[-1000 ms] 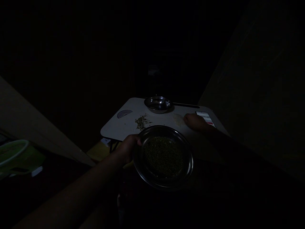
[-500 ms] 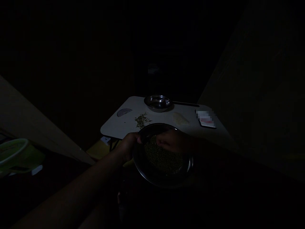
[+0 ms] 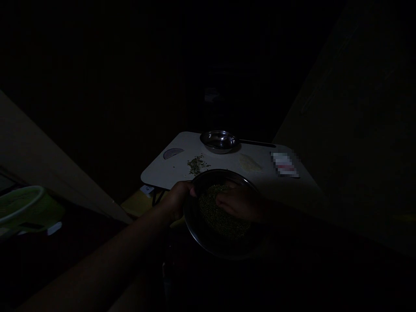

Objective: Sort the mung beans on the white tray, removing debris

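Observation:
My left hand (image 3: 181,197) is closed on the left rim of a wide metal bowl (image 3: 199,240), its thumb over the edge. The bowl tilts towards me in front of the table. Inside lies a layer of small green beans (image 3: 224,221), like mung beans. My right hand (image 3: 237,201) is in the bowl, its fingers bent and pressed together against the beans. Whatever those fingers hold, if anything, is hidden by the dimness. Beyond the bowl, a small heap of greenish bits (image 3: 197,164) lies on the white table (image 3: 162,171).
A second, smaller metal bowl (image 3: 219,143) stands at the table's back edge. Right of it are a pale patch (image 3: 250,163) and a blurred phone-like object (image 3: 284,164). A green basket (image 3: 29,210) is at lower left. Walls rise on both sides; the room is very dark.
My right hand has moved slightly down into the beans, with its fingers lower. My left hand keeps its grip on the bowl. The whole view has shifted a little.

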The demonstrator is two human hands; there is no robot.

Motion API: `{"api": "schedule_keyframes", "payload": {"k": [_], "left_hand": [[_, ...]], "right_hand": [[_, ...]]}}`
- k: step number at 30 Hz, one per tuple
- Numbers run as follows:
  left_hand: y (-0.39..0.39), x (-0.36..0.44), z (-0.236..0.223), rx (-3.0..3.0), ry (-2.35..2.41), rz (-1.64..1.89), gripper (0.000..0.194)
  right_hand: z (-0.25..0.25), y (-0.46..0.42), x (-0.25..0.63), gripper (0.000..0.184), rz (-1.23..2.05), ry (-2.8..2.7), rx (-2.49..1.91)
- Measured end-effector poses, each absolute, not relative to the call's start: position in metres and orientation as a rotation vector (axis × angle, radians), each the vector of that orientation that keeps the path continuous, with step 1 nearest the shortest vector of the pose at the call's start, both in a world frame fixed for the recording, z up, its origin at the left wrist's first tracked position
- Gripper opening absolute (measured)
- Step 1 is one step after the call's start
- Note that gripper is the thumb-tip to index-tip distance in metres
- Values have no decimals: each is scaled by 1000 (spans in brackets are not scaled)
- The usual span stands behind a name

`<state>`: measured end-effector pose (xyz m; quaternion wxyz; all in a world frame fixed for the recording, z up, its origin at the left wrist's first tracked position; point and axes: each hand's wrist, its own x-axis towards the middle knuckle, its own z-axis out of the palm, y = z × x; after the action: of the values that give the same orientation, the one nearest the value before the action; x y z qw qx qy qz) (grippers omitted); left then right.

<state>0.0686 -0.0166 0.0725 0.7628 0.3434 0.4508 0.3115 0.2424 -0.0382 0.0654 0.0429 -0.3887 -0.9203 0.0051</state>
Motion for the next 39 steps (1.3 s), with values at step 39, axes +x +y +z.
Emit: {"api": "schedule_keyframes", "payload": {"k": [39], "left_hand": [[-17,67,71,768,1067,660,7]], "right_hand": [[83,-48,242,15,554,-2676,-1105]]}}
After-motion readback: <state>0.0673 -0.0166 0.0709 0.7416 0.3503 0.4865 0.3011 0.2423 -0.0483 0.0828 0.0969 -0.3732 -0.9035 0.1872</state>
